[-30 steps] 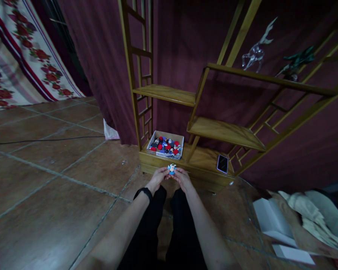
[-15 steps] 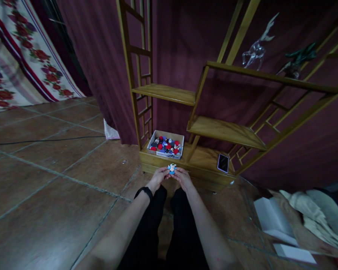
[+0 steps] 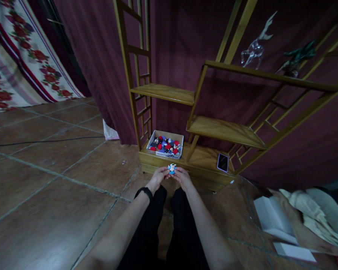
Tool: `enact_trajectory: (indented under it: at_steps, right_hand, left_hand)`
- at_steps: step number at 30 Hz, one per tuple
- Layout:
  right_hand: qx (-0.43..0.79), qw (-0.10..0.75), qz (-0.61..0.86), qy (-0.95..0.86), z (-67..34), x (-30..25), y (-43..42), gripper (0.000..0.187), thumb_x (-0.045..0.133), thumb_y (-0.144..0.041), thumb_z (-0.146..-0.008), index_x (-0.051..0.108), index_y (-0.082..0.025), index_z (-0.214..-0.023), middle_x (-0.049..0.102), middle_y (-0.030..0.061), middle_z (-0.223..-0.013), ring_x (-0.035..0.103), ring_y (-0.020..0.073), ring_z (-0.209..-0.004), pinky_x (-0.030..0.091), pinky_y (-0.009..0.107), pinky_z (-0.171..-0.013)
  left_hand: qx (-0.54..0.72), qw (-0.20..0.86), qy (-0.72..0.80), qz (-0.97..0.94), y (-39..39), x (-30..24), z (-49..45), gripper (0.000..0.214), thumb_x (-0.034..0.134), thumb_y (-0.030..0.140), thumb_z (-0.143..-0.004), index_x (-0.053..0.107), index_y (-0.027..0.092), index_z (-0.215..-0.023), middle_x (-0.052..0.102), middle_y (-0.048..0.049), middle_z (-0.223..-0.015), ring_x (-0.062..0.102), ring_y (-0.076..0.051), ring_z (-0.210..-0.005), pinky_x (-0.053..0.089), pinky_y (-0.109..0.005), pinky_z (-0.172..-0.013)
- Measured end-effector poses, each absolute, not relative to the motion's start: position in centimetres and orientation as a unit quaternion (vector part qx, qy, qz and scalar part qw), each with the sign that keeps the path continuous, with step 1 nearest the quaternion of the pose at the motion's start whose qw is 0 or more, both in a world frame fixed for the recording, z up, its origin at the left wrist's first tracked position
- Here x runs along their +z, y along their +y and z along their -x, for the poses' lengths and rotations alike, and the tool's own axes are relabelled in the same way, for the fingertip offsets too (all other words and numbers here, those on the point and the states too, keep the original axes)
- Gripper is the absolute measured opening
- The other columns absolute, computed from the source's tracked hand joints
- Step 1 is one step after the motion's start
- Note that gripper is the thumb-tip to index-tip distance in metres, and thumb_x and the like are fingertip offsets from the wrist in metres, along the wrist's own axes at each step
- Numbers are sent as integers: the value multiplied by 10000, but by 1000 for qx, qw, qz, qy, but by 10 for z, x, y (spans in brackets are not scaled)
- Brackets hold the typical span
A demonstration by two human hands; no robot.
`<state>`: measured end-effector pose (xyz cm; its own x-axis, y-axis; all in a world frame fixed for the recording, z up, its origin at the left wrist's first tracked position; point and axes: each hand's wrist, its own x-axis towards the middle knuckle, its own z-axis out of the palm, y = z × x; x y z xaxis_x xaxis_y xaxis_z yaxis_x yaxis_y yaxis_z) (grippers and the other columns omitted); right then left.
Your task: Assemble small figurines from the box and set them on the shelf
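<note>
Item: one small blue-and-white figurine (image 3: 172, 168), in the air just before the front edge of the cabinet base (image 3: 205, 177), above the person's knees.

Grip: left hand (image 3: 160, 176) and right hand (image 3: 183, 175), fingertips clamped on the figurine from either side; finger detail too small to tell.

Progress: this one figurine is out and in hand. The open box (image 3: 170, 134) holds a mixed lot of small pieces (image 3: 168, 146), red, white, purple and dark, count not readable. No other such piece shows outside the box. Judged by the full look of the lot, the work appears at an early stage, most pieces being unhandled.

Edges: the box stands at the left end of the base, its near wall by the front edge. A raised left shelf (image 3: 163, 93) overhangs behind; a slanting post rises just right of the box. A phone (image 3: 222, 162) lies farther right on the base, beneath the right shelf (image 3: 225, 131).

Room: a short open gap between hands and box; bare floor (image 3: 59, 206) to the left gives the left elbow wide space.
</note>
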<state>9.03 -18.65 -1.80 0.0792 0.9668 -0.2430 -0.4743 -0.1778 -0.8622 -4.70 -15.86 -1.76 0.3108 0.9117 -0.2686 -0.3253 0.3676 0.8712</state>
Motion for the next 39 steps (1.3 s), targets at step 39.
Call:
enact_trajectory:
  at_steps: [39]
  right_hand:
    - [569,603,477,-292,-88,-17,-188,320,742,-365,-575,649,-200,-833,681,31,-893,642,167,-810,518,317,-759]
  left_hand:
    - [459,690,418,-372,-161,-16,42,233,737,253,-624,667,115,-799,639,-40,-639,557,-86,-530,399,-185,-497]
